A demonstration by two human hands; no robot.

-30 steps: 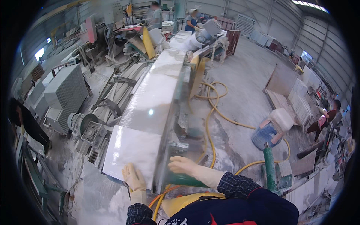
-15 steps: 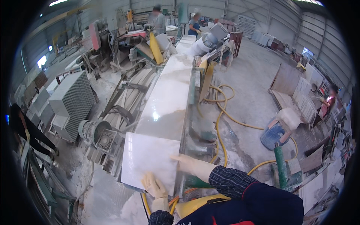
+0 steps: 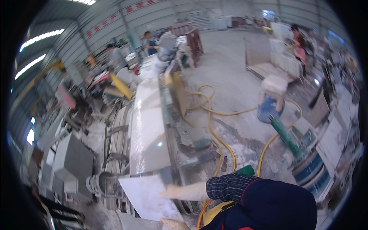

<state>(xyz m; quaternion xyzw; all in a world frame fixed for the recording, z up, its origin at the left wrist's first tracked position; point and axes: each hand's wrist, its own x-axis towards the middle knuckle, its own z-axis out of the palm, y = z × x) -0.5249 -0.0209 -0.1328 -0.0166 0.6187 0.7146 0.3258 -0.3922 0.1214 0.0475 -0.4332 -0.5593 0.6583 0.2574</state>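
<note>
**Both gloved hands on a pale tile at the near end of the stone line**

Dusty concrete floor (image 3: 245, 88) spreads through a big metal-walled workshop, with a long stone-working surface (image 3: 147, 130) running from about 12 o'clock down toward you. Long white slabs lie along it, and a grey motor (image 3: 100, 183) sits at its near left corner, around 8 o'clock.

Your right hand (image 3: 168, 193), in a pale glove, reaches across from 4 o'clock and rests on the right edge of a white square tile (image 3: 147, 197) at the near end of the surface; the fingers lie against that edge, though blur hides how tightly they close. Your left hand (image 3: 172, 223), also gloved, is at the tile's bottom corner near 6 o'clock, mostly cut off by the frame, so you cannot tell whether its fingers are clenched or released. The tile sits tilted, just below the last long slab and touching both gloves.

Yellow hoses (image 3: 214, 126) loop over the floor at 1 to 3 o'clock, beside a blue bucket (image 3: 268, 109) with a pale block on top. A green cylinder (image 3: 285, 136) lies at 3 o'clock. Other people (image 3: 149, 42) work at the far end, and another stands at 1 o'clock (image 3: 299, 42).
</note>
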